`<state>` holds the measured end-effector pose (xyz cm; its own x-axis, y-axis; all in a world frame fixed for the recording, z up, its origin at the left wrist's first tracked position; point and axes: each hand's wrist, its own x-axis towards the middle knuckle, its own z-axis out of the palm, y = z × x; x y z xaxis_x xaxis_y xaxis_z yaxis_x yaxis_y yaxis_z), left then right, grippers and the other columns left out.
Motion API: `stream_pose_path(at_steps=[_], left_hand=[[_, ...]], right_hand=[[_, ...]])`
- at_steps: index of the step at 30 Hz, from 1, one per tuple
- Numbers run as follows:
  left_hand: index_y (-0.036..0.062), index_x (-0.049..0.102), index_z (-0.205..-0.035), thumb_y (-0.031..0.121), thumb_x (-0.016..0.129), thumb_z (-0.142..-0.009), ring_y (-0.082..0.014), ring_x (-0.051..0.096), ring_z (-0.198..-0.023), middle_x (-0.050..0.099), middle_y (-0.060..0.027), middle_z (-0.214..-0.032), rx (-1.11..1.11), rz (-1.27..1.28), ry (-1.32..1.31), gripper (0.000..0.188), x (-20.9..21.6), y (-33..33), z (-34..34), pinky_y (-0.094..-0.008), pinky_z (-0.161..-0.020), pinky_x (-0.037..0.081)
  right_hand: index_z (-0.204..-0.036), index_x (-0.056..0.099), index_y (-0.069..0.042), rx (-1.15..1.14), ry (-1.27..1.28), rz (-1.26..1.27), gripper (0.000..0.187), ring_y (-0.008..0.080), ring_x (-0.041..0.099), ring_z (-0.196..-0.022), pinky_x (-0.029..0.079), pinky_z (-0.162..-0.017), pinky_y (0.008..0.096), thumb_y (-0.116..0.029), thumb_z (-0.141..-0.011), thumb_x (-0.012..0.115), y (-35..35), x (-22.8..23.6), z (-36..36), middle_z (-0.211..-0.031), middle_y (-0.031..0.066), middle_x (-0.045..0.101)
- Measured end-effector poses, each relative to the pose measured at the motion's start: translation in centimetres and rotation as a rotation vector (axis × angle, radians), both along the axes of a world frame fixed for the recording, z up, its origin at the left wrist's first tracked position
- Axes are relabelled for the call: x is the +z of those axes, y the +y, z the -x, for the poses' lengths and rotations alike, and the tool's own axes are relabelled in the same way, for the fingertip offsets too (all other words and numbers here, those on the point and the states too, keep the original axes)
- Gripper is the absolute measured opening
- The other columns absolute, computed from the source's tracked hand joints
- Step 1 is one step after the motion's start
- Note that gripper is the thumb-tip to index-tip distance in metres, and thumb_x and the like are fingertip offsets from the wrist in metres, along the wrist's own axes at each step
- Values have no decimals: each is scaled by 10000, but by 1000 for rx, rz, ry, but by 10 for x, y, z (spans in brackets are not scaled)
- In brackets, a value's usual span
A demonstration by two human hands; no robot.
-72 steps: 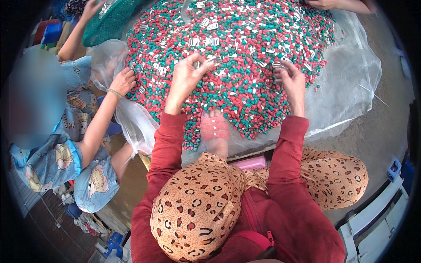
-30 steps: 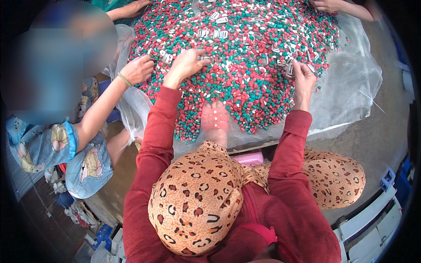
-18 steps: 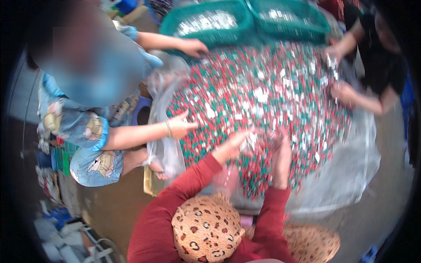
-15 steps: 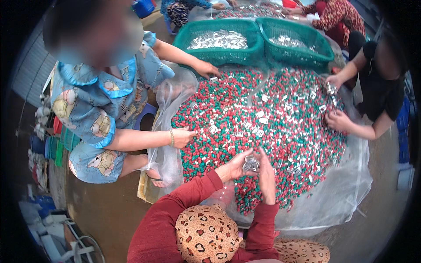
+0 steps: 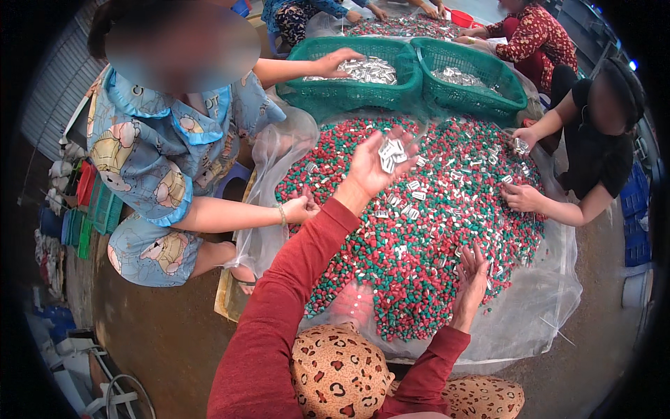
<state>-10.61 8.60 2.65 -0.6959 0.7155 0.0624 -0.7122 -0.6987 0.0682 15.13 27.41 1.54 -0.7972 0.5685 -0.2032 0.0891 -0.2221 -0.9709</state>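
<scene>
My left hand (image 5: 373, 167) is stretched out over the heap, palm up, with a small pile of flat silver slotted pieces (image 5: 391, 154) resting on it. Beneath lies a wide heap (image 5: 391, 262) of small red, green and white pebble-like bits. More of the slotted pieces (image 5: 414, 196) are scattered on top. My right hand (image 5: 472, 285) hovers low at the heap's near right part, fingers apart, its palm turned to the left. Whether it touches the bits below is hard to tell.
Two green mesh baskets (image 5: 412, 91) at the far side hold silver pieces. A co-worker in blue patterned clothes (image 5: 150, 153) sits at left, another in black (image 5: 604, 150) at right. Others work at a second heap (image 5: 401, 28) behind. A translucent sheet (image 5: 520, 335) lies under the heap.
My hands were together over the near part of the heap; now they are apart, the left moved forward with the pieces. The left co-worker's far hand has moved to a basket.
</scene>
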Motion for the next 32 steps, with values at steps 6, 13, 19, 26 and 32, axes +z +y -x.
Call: stream_pose_path(at_steps=[6,13,19,26,32], left_hand=[[65,421,-1281,486,147,-957,-436,332,-1244,422,-193,-1306,200,-16,-12,598,23,-6,-4,-578,-1057,239],[-4,532,-1015,259,428,-928,-329,560,-972,566,-177,-1003,94,135,-424,296,-56,-13,-30,-462,-832,519],[29,509,-1077,304,533,-870,-233,596,-863,586,-142,-912,271,267,-260,345,16,41,38,-367,-682,530],[29,492,-1188,217,568,-866,-241,487,-1081,510,-148,-1151,-146,931,901,381,40,35,139,-374,-882,409],[157,425,-1342,180,521,-909,-244,464,-1175,458,-138,-1314,-1255,444,2522,444,-41,62,126,-340,-977,363]], right_hand=[[-1343,384,-39,-2,35,43,655,289,416,-1229,284,-1020,439,-537,-947,232,1,-17,-4,-1296,189,472],[-1328,410,-49,-22,0,56,650,294,420,-1224,307,-1011,444,-538,-947,214,-4,-13,2,-1281,175,490],[-1340,382,-23,-152,41,214,664,300,423,-1222,285,-1034,449,-539,-942,249,25,-40,-5,-1316,176,455],[-1300,412,3,-216,130,64,496,231,540,-1034,439,-866,356,-342,-945,434,44,6,29,-1187,175,529],[-1298,421,-14,-297,64,24,452,205,592,-920,483,-757,295,-174,-894,543,59,-20,12,-1109,150,570]])
